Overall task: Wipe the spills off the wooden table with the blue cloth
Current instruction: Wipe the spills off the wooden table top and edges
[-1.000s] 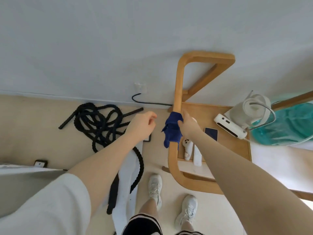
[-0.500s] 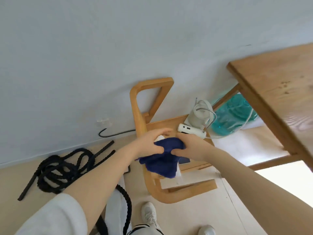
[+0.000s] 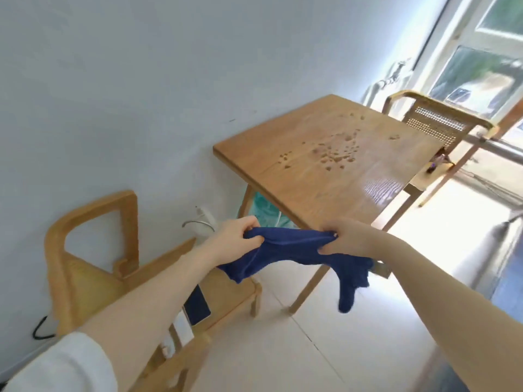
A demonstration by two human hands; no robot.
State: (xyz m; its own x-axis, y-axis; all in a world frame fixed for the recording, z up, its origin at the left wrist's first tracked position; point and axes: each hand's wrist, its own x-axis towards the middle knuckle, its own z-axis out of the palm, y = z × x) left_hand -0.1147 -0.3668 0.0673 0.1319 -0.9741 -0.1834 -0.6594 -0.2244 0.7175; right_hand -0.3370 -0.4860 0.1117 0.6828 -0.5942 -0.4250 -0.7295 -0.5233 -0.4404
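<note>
The blue cloth [image 3: 294, 250] is stretched in the air between my hands, its ends hanging down. My left hand [image 3: 233, 239] grips its left end and my right hand [image 3: 349, 237] grips the right part, both just in front of the near corner of the wooden table [image 3: 254, 157]. Spills [image 3: 334, 151] lie as many small drops across the middle of the tabletop, with a few more toward its far edge.
A low wooden chair [image 3: 93, 278] stands at the left against the white wall, with a dark phone [image 3: 198, 306] and white items on its seat. A cane-backed chair [image 3: 435, 123] stands beyond the table by the bright window. A teal bag [image 3: 263, 213] sits under the table.
The view has swung up and right from the low chair to the table. Both hands lifted the cloth off the chair and pulled it out wide between them.
</note>
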